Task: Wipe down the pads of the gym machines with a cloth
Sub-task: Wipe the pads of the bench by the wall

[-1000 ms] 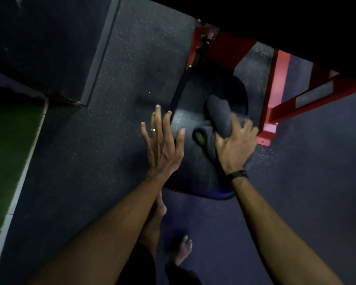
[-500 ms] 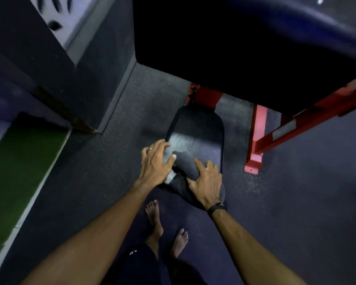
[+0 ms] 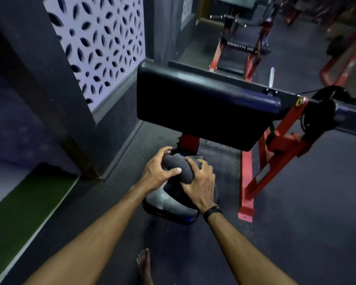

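Observation:
A dark grey cloth is bunched up between my two hands over the black seat pad of a red-framed machine. My left hand grips the cloth from the left, thumb across its front. My right hand holds it from the right with curled fingers. The far half of the seat pad is hidden under the cloth and hands. Above and beyond it a large black arm pad slopes towards me.
The red steel frame stands right of the seat, with a black bar reaching off to the right. A wall with a patterned white panel runs along the left. Green turf lies at lower left. Another red machine stands behind.
The view has tilted up, bringing the arm pad into sight. My left hand went from resting flat beside the cloth to gripping it, and both hands now bunch the cloth.

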